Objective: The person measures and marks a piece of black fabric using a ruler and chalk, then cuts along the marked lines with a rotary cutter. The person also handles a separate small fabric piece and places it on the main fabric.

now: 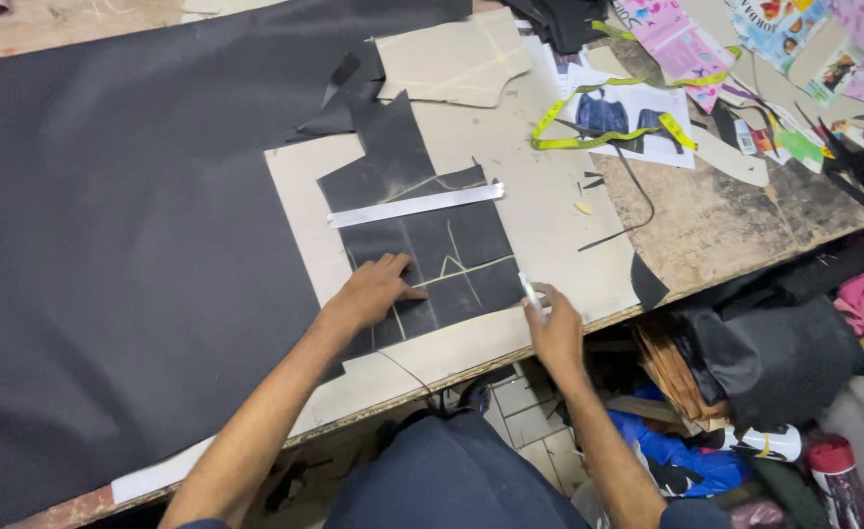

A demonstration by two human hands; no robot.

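Cluttered worktable (706, 225): left hand (368, 291) flat on chalk-marked black fabric piece (432, 245); right hand (554, 328) pinching white chalk (530, 291) at its right edge.

Cut off at the left and bottom edges: big black fabric sheet (109, 245). Covered under the left hand (368, 291): part of the chalked black piece (432, 245). Half-buried in the right hand (552, 328): white chalk stick (529, 290). Too small to read: prints on the paper sheet (628, 116).
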